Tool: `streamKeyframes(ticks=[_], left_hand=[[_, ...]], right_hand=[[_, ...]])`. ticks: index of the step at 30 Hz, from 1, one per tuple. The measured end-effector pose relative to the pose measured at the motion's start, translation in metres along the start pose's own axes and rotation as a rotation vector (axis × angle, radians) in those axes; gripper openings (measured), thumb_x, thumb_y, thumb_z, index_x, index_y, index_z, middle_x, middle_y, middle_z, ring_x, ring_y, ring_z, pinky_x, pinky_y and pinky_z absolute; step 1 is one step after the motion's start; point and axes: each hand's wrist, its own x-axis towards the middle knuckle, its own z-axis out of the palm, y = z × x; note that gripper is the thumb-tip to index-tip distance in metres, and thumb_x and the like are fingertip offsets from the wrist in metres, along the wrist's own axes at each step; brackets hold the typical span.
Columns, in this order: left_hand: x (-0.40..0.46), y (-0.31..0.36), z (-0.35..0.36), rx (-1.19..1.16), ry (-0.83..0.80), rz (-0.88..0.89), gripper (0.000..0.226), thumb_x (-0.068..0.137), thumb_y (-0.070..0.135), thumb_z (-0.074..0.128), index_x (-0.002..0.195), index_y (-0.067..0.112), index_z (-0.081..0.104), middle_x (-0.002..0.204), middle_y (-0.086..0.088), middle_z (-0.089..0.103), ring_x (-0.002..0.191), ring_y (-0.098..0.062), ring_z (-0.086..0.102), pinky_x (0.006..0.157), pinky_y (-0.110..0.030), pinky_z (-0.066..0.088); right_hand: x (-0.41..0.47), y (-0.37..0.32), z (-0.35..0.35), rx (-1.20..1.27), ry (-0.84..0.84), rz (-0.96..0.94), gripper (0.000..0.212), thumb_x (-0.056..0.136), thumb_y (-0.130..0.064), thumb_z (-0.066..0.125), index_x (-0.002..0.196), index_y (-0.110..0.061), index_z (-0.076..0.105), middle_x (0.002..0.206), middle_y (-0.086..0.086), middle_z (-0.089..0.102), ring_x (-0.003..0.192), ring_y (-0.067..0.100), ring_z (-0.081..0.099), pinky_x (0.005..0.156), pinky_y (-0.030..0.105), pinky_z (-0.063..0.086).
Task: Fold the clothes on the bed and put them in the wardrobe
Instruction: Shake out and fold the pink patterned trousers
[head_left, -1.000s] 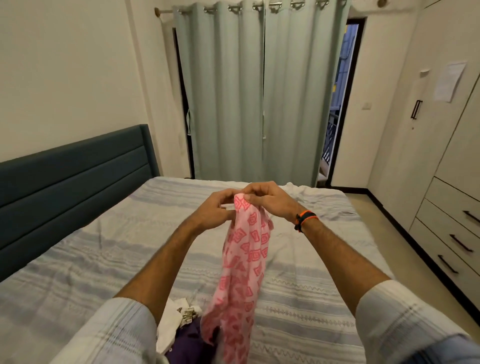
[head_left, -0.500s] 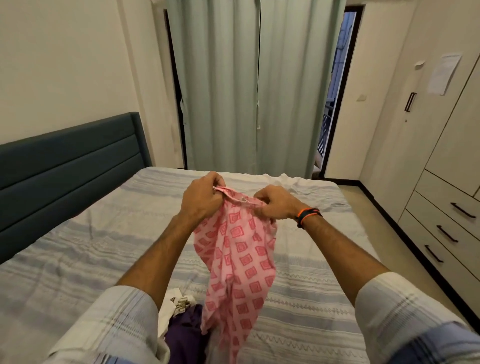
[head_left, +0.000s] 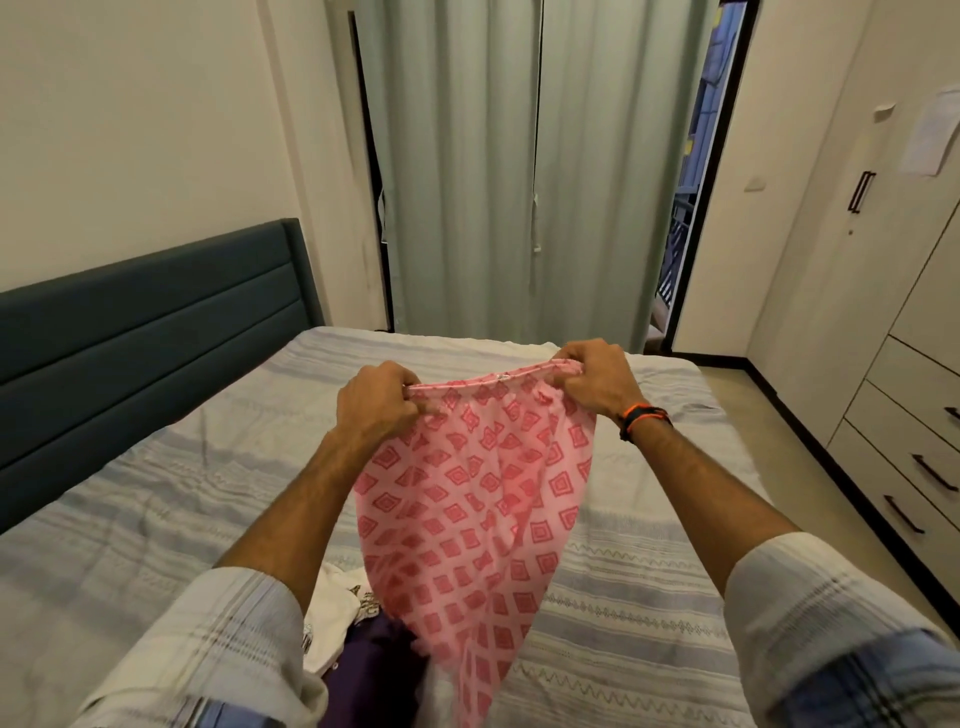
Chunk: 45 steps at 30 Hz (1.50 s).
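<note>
Opening-out step: left hand (head_left: 378, 402) and right hand (head_left: 592, 380) each pinch an end of the pink garment's (head_left: 467, 514) waistband, cloth hanging above the bed (head_left: 156, 499); next, probably, lay it flat for folding, wardrobe (head_left: 883, 291) untouched.

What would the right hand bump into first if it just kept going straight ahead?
Probably nothing close: beyond the right hand, which grips the pink garment, lies only open bed, then the curtain. Depth is hard to judge.

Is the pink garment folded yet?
No, spread: the pink garment hangs open, its waistband stretched between left hand and right hand.
</note>
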Motion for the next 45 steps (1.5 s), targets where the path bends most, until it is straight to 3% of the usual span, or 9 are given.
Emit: streamKeyframes(ticks=[3, 7, 12, 22, 28, 30, 34, 41, 45], left_hand=[[0.003, -0.001, -0.004, -0.153, 0.060, -0.057, 0.025, 0.073, 0.050, 0.080, 0.078, 0.027, 0.070, 0.060, 0.007, 0.069, 0.057, -0.008, 0.067, 0.057, -0.026, 0.055], [0.006, 0.001, -0.007, -0.493, 0.173, -0.166, 0.028, 0.065, 0.040, 0.088, 0.076, 0.020, 0.071, 0.062, 0.002, 0.071, 0.052, -0.009, 0.069, 0.048, -0.020, 0.051], [0.012, 0.005, 0.003, -0.850, 0.172, -0.263, 0.026, 0.073, 0.030, 0.084, 0.088, 0.010, 0.075, 0.075, -0.005, 0.076, 0.068, -0.021, 0.074, 0.070, -0.039, 0.062], [0.012, 0.009, 0.013, -0.791, 0.098, -0.111, 0.023, 0.092, 0.032, 0.065, 0.089, 0.011, 0.075, 0.080, -0.007, 0.076, 0.073, -0.023, 0.074, 0.069, -0.035, 0.060], [0.002, 0.006, 0.007, -1.331, -0.324, -0.179, 0.029, 0.088, 0.019, 0.064, 0.109, 0.000, 0.067, 0.095, -0.017, 0.073, 0.082, -0.029, 0.071, 0.074, -0.040, 0.061], [0.003, 0.007, 0.011, -1.348, -0.334, -0.276, 0.030, 0.084, 0.017, 0.068, 0.108, -0.001, 0.066, 0.090, -0.015, 0.073, 0.076, -0.025, 0.072, 0.067, -0.036, 0.061], [0.009, 0.019, 0.037, -0.693, 0.104, -0.473, 0.021, 0.085, 0.023, 0.072, 0.094, 0.004, 0.068, 0.085, -0.011, 0.074, 0.073, -0.023, 0.072, 0.067, -0.036, 0.061], [-0.012, 0.066, 0.068, -0.522, 0.157, -0.283, 0.022, 0.088, 0.027, 0.069, 0.079, 0.007, 0.071, 0.075, -0.004, 0.067, 0.064, -0.016, 0.060, 0.052, -0.019, 0.040], [-0.019, 0.076, 0.079, -0.500, 0.163, -0.213, 0.025, 0.088, 0.028, 0.066, 0.079, 0.006, 0.074, 0.073, -0.006, 0.070, 0.066, -0.019, 0.062, 0.055, -0.024, 0.038]], right_hand=[[0.001, 0.012, -0.003, 0.223, 0.039, 0.073, 0.009, 0.079, -0.019, 0.079, 0.087, -0.022, 0.074, 0.076, -0.007, 0.068, 0.068, 0.007, 0.061, 0.055, 0.006, 0.040], [0.004, 0.025, -0.002, 0.606, 0.019, 0.179, 0.015, 0.078, -0.014, 0.081, 0.092, -0.011, 0.076, 0.084, 0.005, 0.075, 0.073, 0.016, 0.069, 0.071, 0.031, 0.058], [0.001, 0.030, -0.007, 0.833, -0.051, 0.190, 0.017, 0.086, -0.011, 0.073, 0.099, 0.001, 0.074, 0.091, 0.017, 0.075, 0.080, 0.027, 0.072, 0.076, 0.040, 0.061], [-0.012, 0.037, -0.019, 0.914, -0.130, 0.128, 0.014, 0.094, -0.012, 0.063, 0.101, -0.009, 0.074, 0.092, 0.010, 0.076, 0.084, 0.021, 0.073, 0.073, 0.030, 0.060], [-0.015, 0.034, -0.023, 1.357, -0.254, 0.179, 0.020, 0.081, -0.006, 0.064, 0.097, 0.001, 0.074, 0.090, 0.014, 0.074, 0.079, 0.021, 0.073, 0.070, 0.030, 0.061], [-0.012, 0.035, -0.015, 1.264, -0.202, 0.291, 0.013, 0.084, -0.005, 0.067, 0.095, 0.002, 0.072, 0.088, 0.014, 0.074, 0.077, 0.021, 0.072, 0.074, 0.034, 0.061], [-0.010, 0.024, 0.009, 0.375, 0.098, 0.372, 0.023, 0.082, -0.017, 0.072, 0.063, -0.008, 0.062, 0.067, 0.007, 0.064, 0.063, 0.018, 0.058, 0.059, 0.028, 0.047], [-0.025, -0.020, 0.052, 0.369, 0.073, 0.253, 0.032, 0.082, -0.023, 0.068, 0.060, -0.001, 0.060, 0.054, 0.006, 0.057, 0.055, 0.018, 0.051, 0.055, 0.035, 0.045], [-0.030, -0.027, 0.061, 0.310, 0.089, 0.180, 0.034, 0.084, -0.021, 0.065, 0.056, -0.004, 0.056, 0.057, 0.011, 0.061, 0.055, 0.019, 0.050, 0.053, 0.036, 0.043]])
